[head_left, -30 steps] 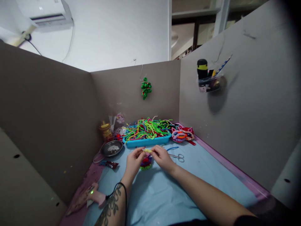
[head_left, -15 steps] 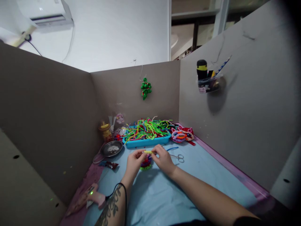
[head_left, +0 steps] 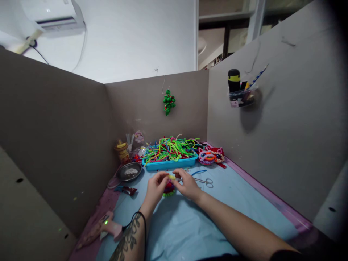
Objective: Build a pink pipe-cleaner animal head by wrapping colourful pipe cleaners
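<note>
A short, fuzzy yellow piece [head_left: 172, 177], which looks like pipe cleaner, is between my two hands. My left hand [head_left: 157, 185] pinches its left end between thumb and fingertips. My right hand [head_left: 188, 185] is closed at its other end, with thumb and forefinger against it; a thin greyish bit shows between these fingers, too small to name. Directly beneath lies a small red and purple fuzzy piece with a bright green edge [head_left: 169, 193], partly covered by my hands. Scissors [head_left: 208, 182] lie to the right of my right hand, their blades partly hidden behind it.
Behind my hands stands a blue tray [head_left: 170, 165] heaped with colourful pipe cleaners [head_left: 174, 149]. Fuzzy animal-face pieces [head_left: 208, 156] lie to its right. At left are a metal dish [head_left: 129, 172], a jar [head_left: 122, 152] and a pink glue gun [head_left: 111, 226]. Grey panels enclose the table.
The yellow piece has tilted and shows less between my fingers. My right hand has shifted slightly down, its thumb and forefinger a little further apart. My left hand has barely moved.
</note>
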`<state>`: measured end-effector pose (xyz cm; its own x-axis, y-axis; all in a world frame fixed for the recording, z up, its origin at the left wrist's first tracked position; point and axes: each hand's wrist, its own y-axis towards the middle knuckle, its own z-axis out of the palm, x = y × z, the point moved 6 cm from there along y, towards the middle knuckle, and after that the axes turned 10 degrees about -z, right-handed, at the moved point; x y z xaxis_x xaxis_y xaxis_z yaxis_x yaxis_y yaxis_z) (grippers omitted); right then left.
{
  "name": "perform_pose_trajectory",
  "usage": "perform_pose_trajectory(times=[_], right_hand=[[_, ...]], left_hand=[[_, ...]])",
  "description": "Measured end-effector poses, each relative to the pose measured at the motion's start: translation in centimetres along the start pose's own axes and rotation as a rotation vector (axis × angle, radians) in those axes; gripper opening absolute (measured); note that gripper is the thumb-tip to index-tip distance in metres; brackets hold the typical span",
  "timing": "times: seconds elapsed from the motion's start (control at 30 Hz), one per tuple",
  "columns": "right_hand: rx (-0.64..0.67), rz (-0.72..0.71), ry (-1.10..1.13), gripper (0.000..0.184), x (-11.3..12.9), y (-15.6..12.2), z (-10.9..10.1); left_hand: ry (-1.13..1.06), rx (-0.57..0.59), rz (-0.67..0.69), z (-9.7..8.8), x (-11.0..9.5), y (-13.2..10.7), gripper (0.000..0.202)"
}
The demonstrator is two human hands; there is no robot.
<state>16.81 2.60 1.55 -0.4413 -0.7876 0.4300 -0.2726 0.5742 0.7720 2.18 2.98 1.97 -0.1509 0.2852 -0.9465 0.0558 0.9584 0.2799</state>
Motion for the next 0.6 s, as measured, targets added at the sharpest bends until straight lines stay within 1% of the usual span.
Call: perform_pose_trajectory(times=[0.03, 0.13, 0.2, 0.3, 0.4, 0.5, 0.6], right_hand=[[0.029, 0.001, 0.022, 0.019, 0.0, 0.0, 0.2], [0.107, -0.029, 0.052, 0.014, 0.2, 0.1, 0.6], [0.118, -0.035, 0.066, 0.016, 0.2, 0.2, 0.6], [0.08, -0.003, 0.081, 0.017, 0.0, 0.2, 0.5], [0.017, 0.038, 0.064, 0.019, -0.5, 0.3, 0.0], [-0.026, 0.059, 0.051, 0.021, -0.8, 0.3, -0.3], [-0.016, 0.066, 0.046, 0.022, -0.9, 0.4, -0.3]], left_hand=[[0.015, 0.0, 0.018, 0.0, -0.1, 0.0, 0.019], [0.02, 0.002, 0.036, 0.0, -0.2, 0.0, 0.018], [-0.02, 0.009, 0.017, 0.1, -0.1, 0.1, 0.019], [-0.105, 0.01, -0.042, 0.1, 0.2, 0.3, 0.029], [-0.137, -0.008, -0.073, 0.1, 0.5, 0.5, 0.037], [-0.12, -0.019, -0.083, 0.1, 0.9, 0.6, 0.03], [-0.1, -0.016, -0.086, 0.1, 1.0, 0.6, 0.03]])
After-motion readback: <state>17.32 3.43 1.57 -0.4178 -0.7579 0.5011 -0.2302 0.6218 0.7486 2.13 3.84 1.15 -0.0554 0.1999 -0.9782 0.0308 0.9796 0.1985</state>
